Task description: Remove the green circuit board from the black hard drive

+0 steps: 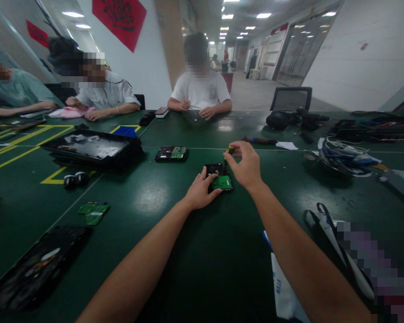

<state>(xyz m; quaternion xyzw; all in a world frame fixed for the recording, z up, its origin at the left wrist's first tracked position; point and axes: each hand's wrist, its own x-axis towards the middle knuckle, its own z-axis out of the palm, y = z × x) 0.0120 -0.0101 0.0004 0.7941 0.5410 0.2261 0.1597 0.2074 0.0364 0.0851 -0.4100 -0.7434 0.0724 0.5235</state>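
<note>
A hard drive (pixel 214 170) lies on the green table in front of me, its green circuit board (pixel 223 182) facing up. My left hand (pixel 202 190) grips the drive's left and near edges, thumb and fingers against it. Between the thumb and fingers of my right hand (pixel 245 162) is a screwdriver (pixel 228 151) with a yellow and black handle. It stands nearly upright, its shaft pointing down at the drive beside the board; the exact tip contact is too small to tell. A second hard drive (pixel 171 154) lies farther back to the left.
Stacked black trays (pixel 94 150) stand at left. Loose green circuit boards (pixel 94 212) and a large black drive-like part (pixel 40 264) lie near left. A cable bundle (pixel 345 154) sits at right, a lanyard (pixel 343 251) near right. Co-workers sit across the table, one (pixel 202 92) directly opposite.
</note>
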